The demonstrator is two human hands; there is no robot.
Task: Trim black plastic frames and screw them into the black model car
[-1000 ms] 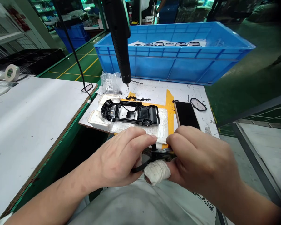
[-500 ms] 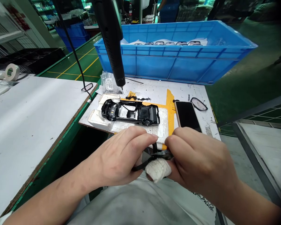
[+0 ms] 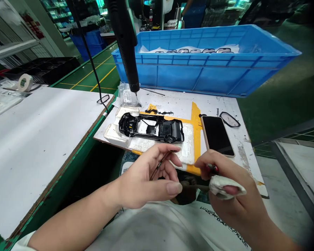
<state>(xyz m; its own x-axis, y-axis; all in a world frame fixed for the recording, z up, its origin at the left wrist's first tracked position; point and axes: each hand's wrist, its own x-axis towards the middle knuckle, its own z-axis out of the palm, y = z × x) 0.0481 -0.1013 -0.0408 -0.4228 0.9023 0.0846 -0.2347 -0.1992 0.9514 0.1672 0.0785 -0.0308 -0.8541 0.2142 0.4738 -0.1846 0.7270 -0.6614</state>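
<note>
My left hand (image 3: 149,177) is curled, palm up, around a thin dark curved strip (image 3: 161,164) that rests along its fingers, while the thumb stands apart from it. To its right, my right hand (image 3: 230,184), with a white-wrapped thumb, is closed on a small red-and-black piece (image 3: 212,169); most of it is hidden, and its kind is unclear. Beyond both hands, a black toy car body (image 3: 151,127) lies with its open interior showing on a white foam block (image 3: 188,146).
A black electric screwdriver (image 3: 129,59) hangs over small black screws (image 3: 157,111). Behind is a blue crate (image 3: 199,75) of dark-rimmed parts. A phone (image 3: 217,135) and a black frame (image 3: 229,119) lie right; a plastic bag (image 3: 128,96) lies left of the screws.
My hands have moved apart, the right one going rightward. The dark strip stays in my left hand, whose fingers have opened somewhat. The red-and-black piece now shows in my right hand.
</note>
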